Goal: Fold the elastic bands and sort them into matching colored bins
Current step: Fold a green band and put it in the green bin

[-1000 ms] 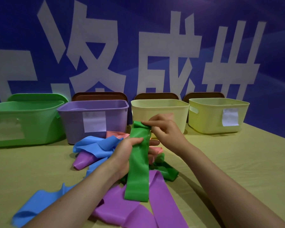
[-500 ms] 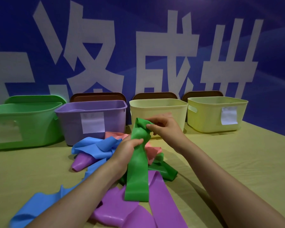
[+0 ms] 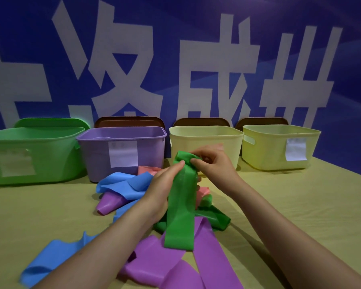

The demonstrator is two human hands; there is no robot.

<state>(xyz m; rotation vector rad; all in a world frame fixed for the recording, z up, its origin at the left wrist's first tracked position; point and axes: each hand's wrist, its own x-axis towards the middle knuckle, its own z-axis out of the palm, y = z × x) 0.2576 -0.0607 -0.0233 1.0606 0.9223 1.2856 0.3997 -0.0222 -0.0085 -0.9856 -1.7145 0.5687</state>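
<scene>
The left hand (image 3: 165, 184) is curled around the upper part of the green elastic band (image 3: 180, 209), thumb tip pressed against its left edge just below the top. The right hand (image 3: 214, 166) pinches the bunched top end of the same band from the right side, fingers bent over the crumpled fold. Both hands meet at the top of the band, nearly touching. The band hangs from this shared grip with its long axis close to vertical; its lower end is a flat doubled fold resting on a purple band (image 3: 175, 265) on the desk (image 3: 300, 205). The step in hand appears to be a further fold, which requires the lower end to be brought up toward the hands. The matching green bin (image 3: 35, 155) stands at the far left of the bin row, well apart from the grip and on the left hand's side, so the left hand is judged the nearer one for the deposit. The purple bin (image 3: 123, 153) lies between the hands and that target.
</scene>
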